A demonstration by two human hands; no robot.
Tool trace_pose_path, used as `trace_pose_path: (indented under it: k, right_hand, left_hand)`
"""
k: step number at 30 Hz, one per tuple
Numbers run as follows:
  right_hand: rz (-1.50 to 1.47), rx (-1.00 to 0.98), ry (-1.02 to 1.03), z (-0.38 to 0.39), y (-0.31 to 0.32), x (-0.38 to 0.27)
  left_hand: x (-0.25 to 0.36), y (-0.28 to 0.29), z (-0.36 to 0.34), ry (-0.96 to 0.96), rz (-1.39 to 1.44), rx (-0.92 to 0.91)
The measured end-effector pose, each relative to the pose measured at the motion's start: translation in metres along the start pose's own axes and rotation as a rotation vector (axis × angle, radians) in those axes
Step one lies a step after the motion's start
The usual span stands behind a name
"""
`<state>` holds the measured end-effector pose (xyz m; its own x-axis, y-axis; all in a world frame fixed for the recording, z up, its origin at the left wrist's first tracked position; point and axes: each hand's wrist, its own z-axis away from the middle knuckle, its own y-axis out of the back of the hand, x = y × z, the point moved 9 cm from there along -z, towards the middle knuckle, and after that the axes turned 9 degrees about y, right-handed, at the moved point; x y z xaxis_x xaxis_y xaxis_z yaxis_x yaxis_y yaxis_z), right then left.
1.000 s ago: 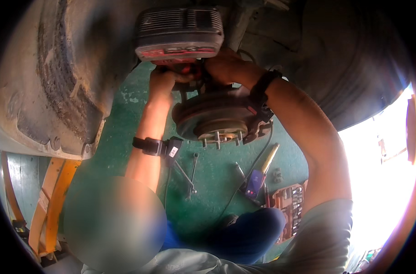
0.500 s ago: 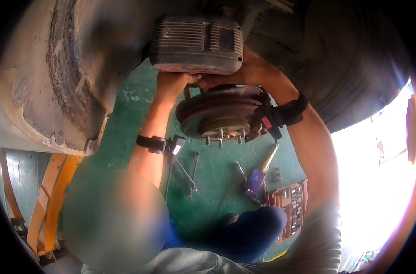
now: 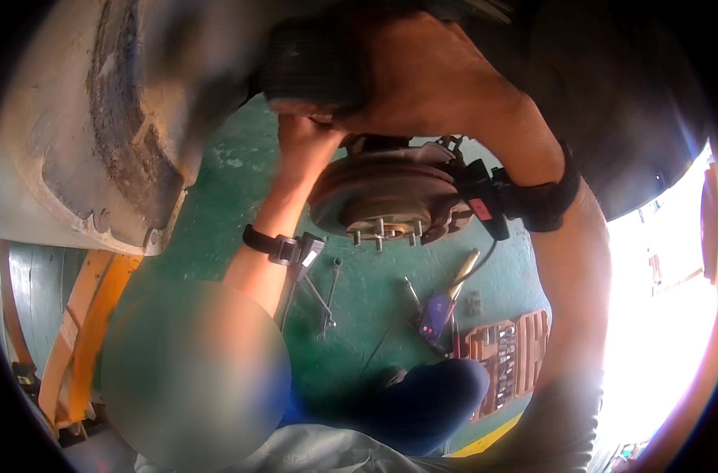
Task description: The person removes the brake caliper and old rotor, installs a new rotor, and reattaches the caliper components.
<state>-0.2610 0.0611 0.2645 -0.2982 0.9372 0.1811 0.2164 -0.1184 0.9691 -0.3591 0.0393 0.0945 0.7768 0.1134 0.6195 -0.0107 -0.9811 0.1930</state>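
Near the brake disc [image 3: 371,185], the bulky dark tool [image 3: 313,67] wants steady support.
The left hand [image 3: 305,138] grasps its underside; I cannot tell whether the right hand [image 3: 414,83] grips too.

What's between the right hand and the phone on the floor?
In the head view, between right hand and phone: the brake disc, its wheel studs, then green floor.

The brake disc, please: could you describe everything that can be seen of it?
The brake disc is round, brownish and worn, apparently metal. Bare studs stick out of its raised hub toward the picture's lower edge. Tilted in this view, it shows against the green floor, with dark mechanical parts at its right side. The left hand and right hand appear above it; neither visibly grips it.
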Motion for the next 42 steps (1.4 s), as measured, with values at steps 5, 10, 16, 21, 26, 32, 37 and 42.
trace_pose_path:
  k: [5, 10, 16, 21, 26, 32, 37, 42]
  right_hand:
    - [-0.335, 0.23, 0.15, 0.003, 0.014, 0.013]
    - [-0.032, -0.015, -0.062, -0.005, -0.001, 0.013]
    - [-0.156, 0.169, 0.126, -0.002, 0.016, -0.001]
    - [-0.207, 0.174, 0.273, -0.005, 0.018, -0.009]
    - [-0.263, 0.181, 0.269, -0.008, 0.015, -0.009]
    - [-0.235, 0.219, 0.301, -0.009, 0.015, -0.01]
    - [-0.276, 0.225, 0.329, -0.019, 0.003, 0.001]
    - [-0.231, 0.211, 0.272, -0.012, 0.016, -0.014]
  left_hand:
    - [-0.003, 0.006, 0.004, 0.228, 0.012, 0.274]
    - [-0.018, -0.001, 0.005, 0.177, 0.116, 0.242]
    - [-0.016, -0.004, 0.004, 0.235, 0.136, 0.219]
    - [-0.017, 0.0, 0.005, 0.224, 0.086, 0.239]
    - [-0.025, 0.0, 0.005, 0.219, 0.119, 0.239]
    - [-0.006, 0.009, 0.004, 0.196, 0.166, 0.27]
    - [-0.004, 0.012, 0.003, 0.145, 0.169, 0.34]
    - [-0.012, 0.009, 0.003, 0.147, 0.158, 0.326]
